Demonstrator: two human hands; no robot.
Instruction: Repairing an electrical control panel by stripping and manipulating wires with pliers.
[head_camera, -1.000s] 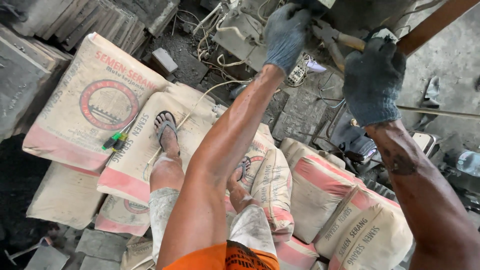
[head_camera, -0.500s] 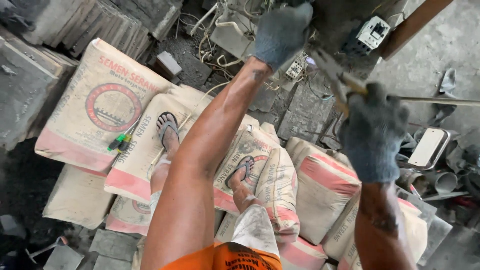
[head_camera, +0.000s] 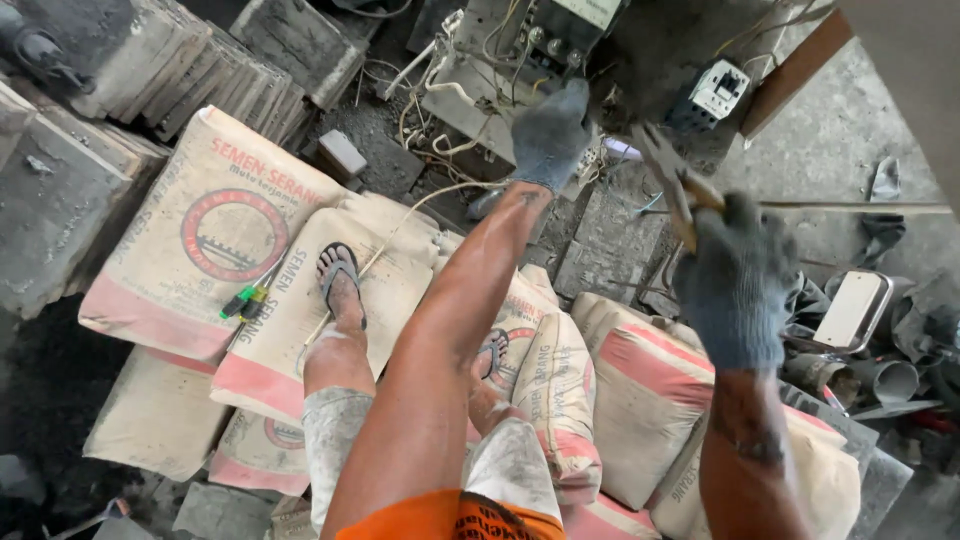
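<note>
The right hand (head_camera: 735, 285), in a grey knit glove, is closed around the yellowish handles of a pair of pliers (head_camera: 672, 185), whose metal head points up and to the left toward the electrical box (head_camera: 520, 50). Whether the pliers' nose is biting on anything cannot be told. The left hand (head_camera: 550, 135), gloved alike, is stretched out to the lower edge of the box. Its fingers curl in among the loose wires (head_camera: 440, 150), but what they pinch, if anything, is hidden.

A contactor block (head_camera: 715, 95), white and black, hangs just right of the box beside a brown wooden beam (head_camera: 790, 75). A thin rod (head_camera: 860, 207) runs level behind the right hand.

The person stands in sandals on stacked cement sacks (head_camera: 215, 235). The left foot (head_camera: 340, 285) rests flat on one sack; the right foot (head_camera: 492, 355) is partly hidden by the arm. Two screwdrivers (head_camera: 245, 300) with green and yellow handles lie on a sack near the left foot.

Findings on risk: the wiring is exposed and tangled, and knit gloves would likely give poor protection if any conductor is live. The sacks are soft and uneven, so a shift of weight while reaching could cost footing and drag a hand into the wires. The screwdrivers could roll underfoot.
</note>
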